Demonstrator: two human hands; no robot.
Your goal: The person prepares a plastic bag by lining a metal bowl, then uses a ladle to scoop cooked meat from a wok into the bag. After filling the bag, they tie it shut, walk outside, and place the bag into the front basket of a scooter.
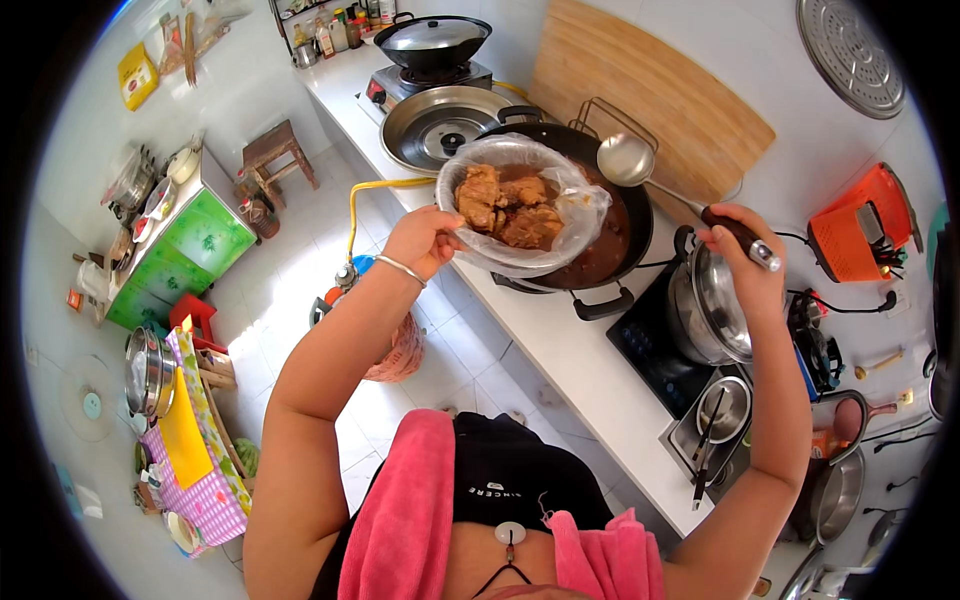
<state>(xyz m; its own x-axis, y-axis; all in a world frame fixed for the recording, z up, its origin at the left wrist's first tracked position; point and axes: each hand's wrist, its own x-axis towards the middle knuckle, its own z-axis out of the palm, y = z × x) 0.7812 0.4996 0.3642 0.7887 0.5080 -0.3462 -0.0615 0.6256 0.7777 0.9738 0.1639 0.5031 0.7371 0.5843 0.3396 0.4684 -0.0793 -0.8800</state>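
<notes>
Got a plastic-lined bowl (505, 265) pinched at its 8 o'clock rim in the left hand (425, 240), and a long steel ladle (625, 160) gripped by its dark handle in the right hand (742, 245). Hanging close to the bowl's 2 o'clock with that scoop end. As for the bowl, overlapping the 9 o'clock side of a black wok (642, 215) with reddish-brown sauce (600, 258) in it; can't tell whether resting on the wok or held clear.

Could get messy, at a guess. Only pinched on one side, so might dip toward 3 o'clock under the load and splash that sauce. Worth watching the loose clear liner (585, 208) at 3 o'clock too: liable to slip or fold and dribble down the outside. Could also bump the bowl by swinging the ladle in too close.

Looking pretty good otherwise: big, glossy golden-brown chunks (530, 228), probably braised meat, heaped in a bit of dark liquid. Also spotted: a steel pot (688, 320) off at 4 o'clock.
</notes>
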